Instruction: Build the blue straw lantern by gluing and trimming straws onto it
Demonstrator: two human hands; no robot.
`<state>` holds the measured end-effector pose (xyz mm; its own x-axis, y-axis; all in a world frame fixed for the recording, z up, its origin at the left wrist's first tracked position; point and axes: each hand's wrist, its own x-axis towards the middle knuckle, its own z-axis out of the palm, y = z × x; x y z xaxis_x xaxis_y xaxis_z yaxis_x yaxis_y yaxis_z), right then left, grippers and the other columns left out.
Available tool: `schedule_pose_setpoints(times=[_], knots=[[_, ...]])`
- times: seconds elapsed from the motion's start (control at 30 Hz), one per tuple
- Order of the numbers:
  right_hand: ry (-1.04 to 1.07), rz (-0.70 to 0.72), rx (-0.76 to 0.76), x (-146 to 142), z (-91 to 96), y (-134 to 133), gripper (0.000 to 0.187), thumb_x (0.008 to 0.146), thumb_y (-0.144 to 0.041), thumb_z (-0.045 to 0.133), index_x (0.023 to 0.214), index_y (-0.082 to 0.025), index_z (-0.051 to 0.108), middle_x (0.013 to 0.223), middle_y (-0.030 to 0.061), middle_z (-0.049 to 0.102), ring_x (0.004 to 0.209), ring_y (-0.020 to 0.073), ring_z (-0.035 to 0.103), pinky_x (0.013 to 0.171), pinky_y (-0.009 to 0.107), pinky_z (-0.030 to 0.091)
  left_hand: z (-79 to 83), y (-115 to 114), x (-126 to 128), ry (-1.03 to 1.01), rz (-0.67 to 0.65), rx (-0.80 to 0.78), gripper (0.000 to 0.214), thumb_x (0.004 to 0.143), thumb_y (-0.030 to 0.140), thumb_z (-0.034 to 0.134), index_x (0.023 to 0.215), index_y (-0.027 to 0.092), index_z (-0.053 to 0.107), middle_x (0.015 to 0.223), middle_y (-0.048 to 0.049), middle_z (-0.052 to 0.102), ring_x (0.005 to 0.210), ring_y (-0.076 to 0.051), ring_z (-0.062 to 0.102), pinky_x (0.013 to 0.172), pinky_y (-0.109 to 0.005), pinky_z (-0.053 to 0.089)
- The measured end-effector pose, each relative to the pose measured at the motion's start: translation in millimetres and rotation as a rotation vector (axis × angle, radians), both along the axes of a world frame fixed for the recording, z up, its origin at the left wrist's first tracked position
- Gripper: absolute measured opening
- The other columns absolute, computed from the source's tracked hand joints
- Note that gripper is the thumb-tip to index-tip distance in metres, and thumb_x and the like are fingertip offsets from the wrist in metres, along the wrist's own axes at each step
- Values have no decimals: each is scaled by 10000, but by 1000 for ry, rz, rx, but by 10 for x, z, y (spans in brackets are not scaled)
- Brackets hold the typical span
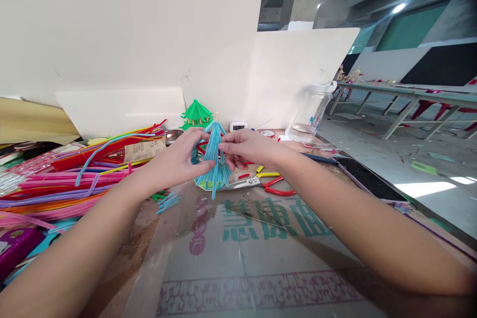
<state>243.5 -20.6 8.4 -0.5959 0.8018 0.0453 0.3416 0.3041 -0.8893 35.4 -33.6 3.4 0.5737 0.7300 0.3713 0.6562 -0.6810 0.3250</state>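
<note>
Between our hands, the blue fuzzy-stem cone [213, 144] stands upright toward the far side of the tabletop [137, 238]. Our left hand [182, 155] holds it between thumb and fingers; our right hand [255, 148] has its fingers narrow at 2 o'clock, grip unclear. Squeezing could splay its strands [213, 181]; uneven pulling could tip it toward the red-handled pliers [255, 181] at 4 o'clock.

Left hand [184, 155] and right hand [253, 146] are holding a blue fuzzy-stem cone [213, 146] between them. Relative to cone: green model roof [197, 112] standing at 11 o'clock; red and yellow tool handles [279, 192] lying at 4; multicoloured stems [74, 182] lying at 9.
</note>
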Motion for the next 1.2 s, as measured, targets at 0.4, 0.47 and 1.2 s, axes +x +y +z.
schedule_pose_setpoints(times=[0.4,0.47,1.2], knots=[[-86,-14,117,-6,32,34,349,916,-316,436,610,-176,527,509,-13,593,388,70,464,414,200,377,-96,-2,117,2,79,90,321,805,412,542,1029,192,474,1119,-80,498,1017,-247,514,866,-387,435],[-71,-17,102,-6,26,25,350,912,-330,441,607,-180,525,503,-18,589,382,69,455,406,198,365,-102,-7,131,4,84,91,312,806,395,540,1035,194,474,1110,-80,494,993,-241,518,856,-385,437],[-89,-48,158,42,59,-5,333,910,-375,454,673,-169,564,542,-18,594,424,76,477,454,215,381,-26,12,7,41,19,39,501,838,551,529,1166,175,480,1182,-92,508,1016,-247,523,884,-383,434]])
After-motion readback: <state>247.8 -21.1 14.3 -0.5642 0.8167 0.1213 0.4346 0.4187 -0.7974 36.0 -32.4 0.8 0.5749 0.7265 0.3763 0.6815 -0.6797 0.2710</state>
